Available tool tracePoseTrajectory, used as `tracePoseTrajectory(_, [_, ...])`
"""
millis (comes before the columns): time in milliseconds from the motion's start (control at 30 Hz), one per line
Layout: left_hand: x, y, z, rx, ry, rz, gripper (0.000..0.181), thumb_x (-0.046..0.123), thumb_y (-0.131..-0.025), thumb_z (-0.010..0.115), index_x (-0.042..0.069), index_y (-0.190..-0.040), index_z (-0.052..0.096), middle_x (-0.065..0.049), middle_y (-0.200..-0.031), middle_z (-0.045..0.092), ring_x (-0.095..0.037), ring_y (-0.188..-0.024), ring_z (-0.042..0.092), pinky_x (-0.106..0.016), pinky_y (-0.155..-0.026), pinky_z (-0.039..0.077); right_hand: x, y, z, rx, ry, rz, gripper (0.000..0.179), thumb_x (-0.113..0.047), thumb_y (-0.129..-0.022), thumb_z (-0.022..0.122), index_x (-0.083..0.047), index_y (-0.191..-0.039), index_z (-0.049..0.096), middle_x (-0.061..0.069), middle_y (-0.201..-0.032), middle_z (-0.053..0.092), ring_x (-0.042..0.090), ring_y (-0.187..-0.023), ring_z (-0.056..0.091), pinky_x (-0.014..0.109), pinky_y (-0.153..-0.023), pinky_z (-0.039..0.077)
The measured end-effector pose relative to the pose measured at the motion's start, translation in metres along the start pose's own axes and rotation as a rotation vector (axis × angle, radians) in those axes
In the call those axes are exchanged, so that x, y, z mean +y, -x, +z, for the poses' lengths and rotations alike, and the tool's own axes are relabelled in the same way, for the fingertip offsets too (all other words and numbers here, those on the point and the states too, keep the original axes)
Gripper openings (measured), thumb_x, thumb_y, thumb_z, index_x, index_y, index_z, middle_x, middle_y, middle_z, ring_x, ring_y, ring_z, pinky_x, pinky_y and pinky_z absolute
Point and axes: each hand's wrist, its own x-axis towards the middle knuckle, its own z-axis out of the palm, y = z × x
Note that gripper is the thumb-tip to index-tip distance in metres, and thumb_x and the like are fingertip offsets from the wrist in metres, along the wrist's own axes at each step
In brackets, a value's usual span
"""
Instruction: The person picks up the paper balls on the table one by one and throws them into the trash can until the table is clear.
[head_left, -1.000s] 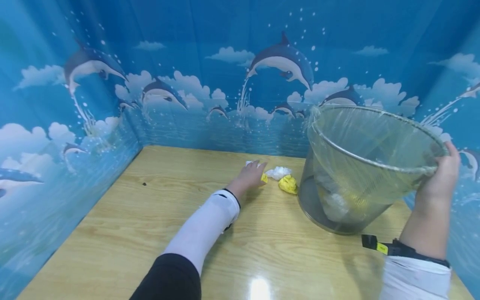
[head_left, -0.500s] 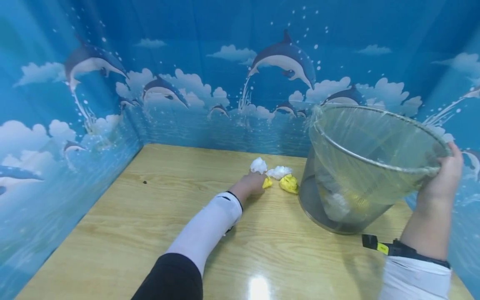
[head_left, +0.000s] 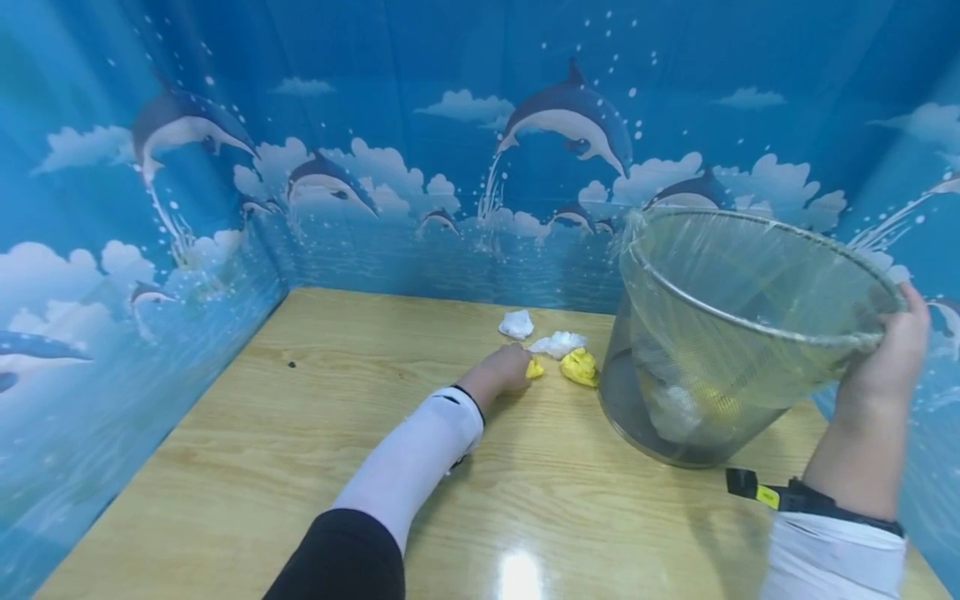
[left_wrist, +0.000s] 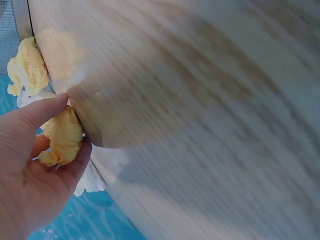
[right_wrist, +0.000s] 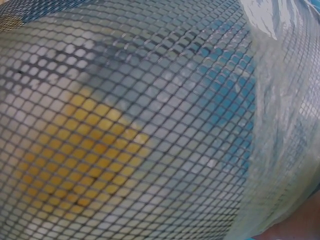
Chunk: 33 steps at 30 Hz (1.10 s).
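Observation:
My left hand [head_left: 504, 369] is low over the wooden table, thumb and fingers round a crumpled yellow paper ball [left_wrist: 64, 135]. In the head view only the ball's right side shows past the fingers. Two crumpled white paper balls [head_left: 516, 324] lie just beyond the hand, and a second yellow paper ball [head_left: 579, 367] sits to its right, beside the wastebasket. My right hand [head_left: 885, 358] grips the right rim of this mesh wastebasket [head_left: 621, 408], which is lined with a thin clear bag [right_wrist: 272, 115]. White and yellow crumpled paper shows through the mesh.
The wooden table [head_left: 337, 450] ends at a blue dolphin-print curtain [head_left: 420, 167] behind and at both sides. A small dark speck [head_left: 292, 364] lies on the left part of the tabletop. The wastebasket takes up the right side.
My left hand has drawn back slightly from the rear white paper ball, which now shows fully, and has closed round the nearer yellow one. The right hand keeps its grip on the rim.

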Motion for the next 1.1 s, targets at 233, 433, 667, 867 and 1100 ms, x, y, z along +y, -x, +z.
tracePoseTrajectory(233, [-0.0013,0.0002,0.0034,0.027,0.029,-0.001,0.034,0.026,-0.091,0.063,0.006,-0.118,0.064,-0.009,-0.107,0.061,-0.018,-0.092,0.057,-0.031,-0.084,0.051,-0.0004,0.0027,-0.0006,-0.017,0.044,0.010,0.058,-0.018,-0.098,0.023,-0.039,-0.151,0.019,-0.018,-0.158,0.007,0.002,-0.142,0.014,0.027,-0.117,0.010])
tracePoseTrajectory(433, [-0.0027,-0.0008,0.0041,0.023,0.053,0.013,0.033,0.028,-0.093,0.061,0.005,-0.116,0.065,-0.009,-0.105,0.061,-0.017,-0.089,0.056,-0.030,-0.083,0.051,-0.0002,0.0024,-0.0015,-0.019,0.028,-0.002,0.058,-0.017,-0.097,0.023,-0.037,-0.151,0.020,-0.017,-0.158,0.010,0.002,-0.141,0.017,0.026,-0.116,0.011])
tracePoseTrajectory(667, [-0.0061,0.0005,0.0026,0.026,0.084,0.016,0.035,0.025,-0.090,0.065,0.007,-0.119,0.063,-0.008,-0.109,0.061,-0.018,-0.094,0.056,-0.031,-0.082,0.050,-0.0002,0.0026,-0.0019,-0.027,0.027,0.005,0.058,-0.017,-0.098,0.023,-0.039,-0.151,0.019,-0.018,-0.158,0.010,0.002,-0.141,0.017,0.027,-0.117,0.010])
tracePoseTrajectory(867, [-0.0070,0.0014,-0.0009,0.047,0.154,0.020,0.035,0.023,-0.088,0.068,0.007,-0.119,0.063,-0.007,-0.110,0.063,-0.019,-0.095,0.058,-0.032,-0.085,0.050,-0.0004,0.0020,-0.0015,-0.027,0.030,0.003,0.058,-0.017,-0.097,0.023,-0.038,-0.151,0.019,-0.018,-0.157,0.011,0.001,-0.139,0.017,0.025,-0.116,0.012])
tracePoseTrajectory(1100, [-0.0092,0.0009,-0.0057,0.120,0.257,0.017,0.033,0.024,-0.089,0.068,0.006,-0.116,0.063,-0.008,-0.109,0.065,-0.020,-0.098,0.060,-0.033,-0.088,0.050,-0.0005,0.0020,-0.0010,-0.012,0.031,-0.003,0.057,-0.017,-0.097,0.025,-0.037,-0.151,0.021,-0.017,-0.156,0.016,0.000,-0.138,0.020,0.024,-0.115,0.015])
